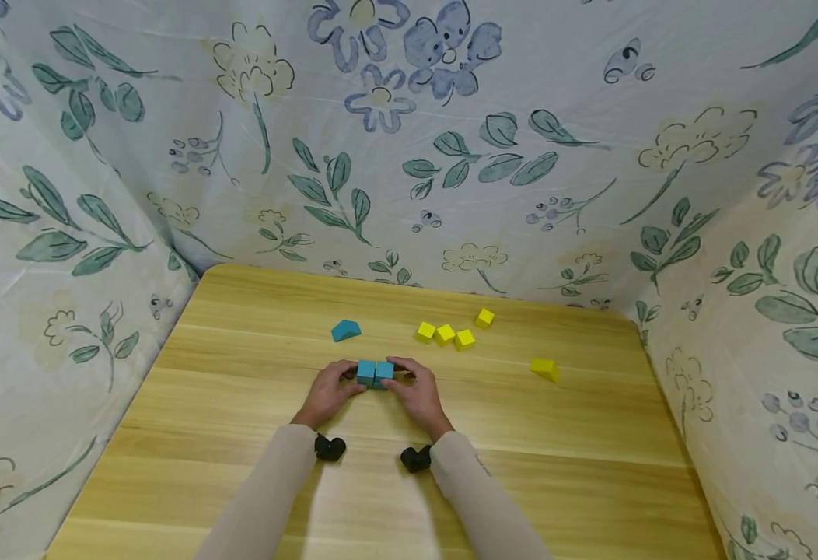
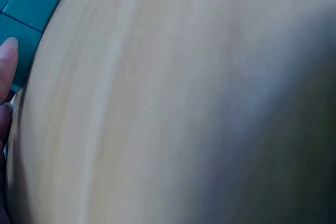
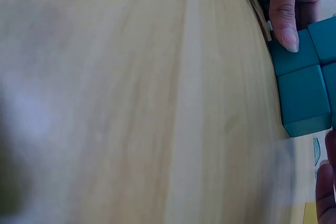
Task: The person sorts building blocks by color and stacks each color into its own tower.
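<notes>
Blue blocks are gripped by left hand and right hand, fingers seemingly half-curled.

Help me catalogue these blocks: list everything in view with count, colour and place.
Table: one, pale wood, centre
Floral cloth: count unclear, mostly white, behind and beside the table
Blue cubes: two or more, blue, side by side mid-table
Angled block: one, blue, beyond those, leftward
Yellow cubes: four, yellow, three in a row, one beyond
Wedge-like block: one, yellow, right of the yellow cubes
Wrist devices: two, black, one per wrist
Sleeves: two, beige, on the forearms
Left hand: one, bare, gripping the blue cubes
Right hand: one, bare, gripping the blue cubes
</notes>
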Tool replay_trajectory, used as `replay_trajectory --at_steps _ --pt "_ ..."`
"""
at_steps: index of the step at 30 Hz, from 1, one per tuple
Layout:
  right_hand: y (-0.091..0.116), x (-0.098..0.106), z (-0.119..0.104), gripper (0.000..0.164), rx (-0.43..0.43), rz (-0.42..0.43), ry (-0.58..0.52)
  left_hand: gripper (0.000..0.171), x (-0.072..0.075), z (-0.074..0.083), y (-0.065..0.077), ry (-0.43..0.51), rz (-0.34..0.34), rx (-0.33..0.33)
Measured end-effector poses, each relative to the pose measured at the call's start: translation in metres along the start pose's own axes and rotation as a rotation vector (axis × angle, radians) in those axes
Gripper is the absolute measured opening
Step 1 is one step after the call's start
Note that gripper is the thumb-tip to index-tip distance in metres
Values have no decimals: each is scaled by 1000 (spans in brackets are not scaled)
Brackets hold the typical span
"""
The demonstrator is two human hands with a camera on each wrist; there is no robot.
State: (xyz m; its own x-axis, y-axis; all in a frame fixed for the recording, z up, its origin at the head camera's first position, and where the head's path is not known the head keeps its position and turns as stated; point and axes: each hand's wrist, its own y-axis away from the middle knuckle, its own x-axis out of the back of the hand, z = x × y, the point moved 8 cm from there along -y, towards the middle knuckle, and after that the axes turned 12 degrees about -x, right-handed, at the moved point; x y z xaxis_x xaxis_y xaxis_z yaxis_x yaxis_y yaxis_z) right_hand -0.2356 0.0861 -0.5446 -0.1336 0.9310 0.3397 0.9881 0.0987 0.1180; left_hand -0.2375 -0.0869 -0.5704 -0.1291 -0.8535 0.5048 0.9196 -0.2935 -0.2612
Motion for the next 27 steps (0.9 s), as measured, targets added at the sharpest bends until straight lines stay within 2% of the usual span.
replay_trajectory --at_steps 6,11,13,17,18,21,27 --pt "0 -2 -3 41 -8 -27 -15 39 0 1 -1 -6 1 -9" --pt "12 2 -28 40 -21 -48 -16 38 0 0 -2 8 0 2" --pt "11 2 -27 41 -20 -43 -18 38 0 0 -2 3 3 -3" --pt "12 1 -25 45 -33 -60 -74 37 2 3 -1 -7 24 -65" --pt "12 1 -24 48 -43 -64 -87 36 2 5 0 -20 34 -96" --pt "18 4 -24 55 -92 -86 -140 36 4 7 1 -19 51 -128" --pt "24 11 -2 57 -178 -69 -242 41 -1 -2 1 6 5 -22"
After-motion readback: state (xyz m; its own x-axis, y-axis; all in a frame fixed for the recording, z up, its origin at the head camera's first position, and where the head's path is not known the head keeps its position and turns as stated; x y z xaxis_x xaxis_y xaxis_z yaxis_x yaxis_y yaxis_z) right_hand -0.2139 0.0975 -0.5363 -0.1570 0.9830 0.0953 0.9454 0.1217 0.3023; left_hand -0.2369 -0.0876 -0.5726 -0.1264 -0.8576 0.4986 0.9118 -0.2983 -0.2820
